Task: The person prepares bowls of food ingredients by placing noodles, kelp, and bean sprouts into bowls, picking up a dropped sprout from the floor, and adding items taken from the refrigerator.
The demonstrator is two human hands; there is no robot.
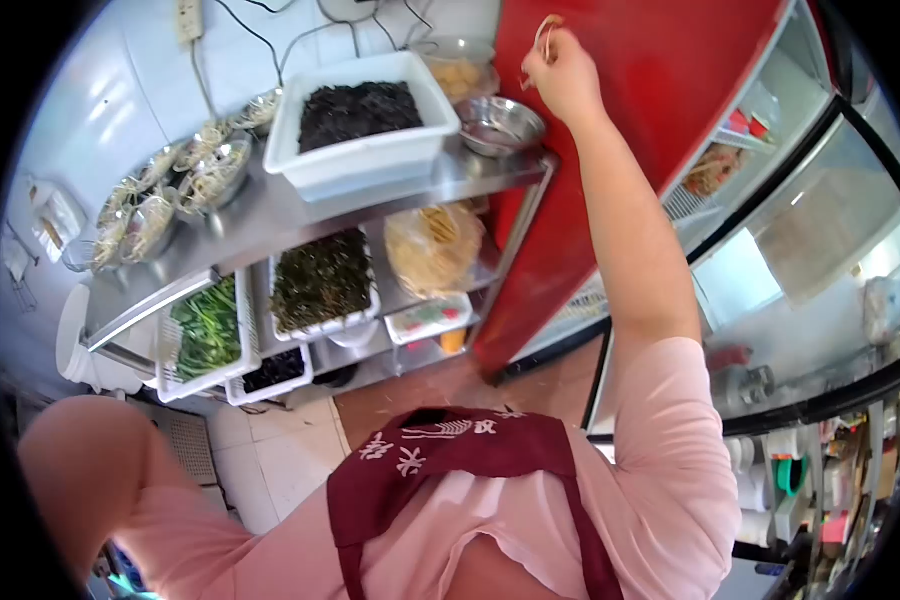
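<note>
My right hand (564, 76) is raised in front of a red cabinet side, its fingers closed on a few thin pale strands (542, 38). Below it, on the steel shelf, is a metal bowl (502, 127) whose contents I cannot make out. A white tub (295, 130) of dark, shredded food (358, 112) stands beside the bowl. Farther left sit several metal bowls with pale strands (212, 172). Of my left arm only a bent, blurred part shows at the lower left; my left hand is outside the frame.
Under the steel shelf (270, 215) are baskets of leafy greens (207, 330) and dark green strips (322, 280), plus a bag of yellowish food (432, 250). An open glass-door fridge (800, 250) stands at the right. Cables hang on the wall behind.
</note>
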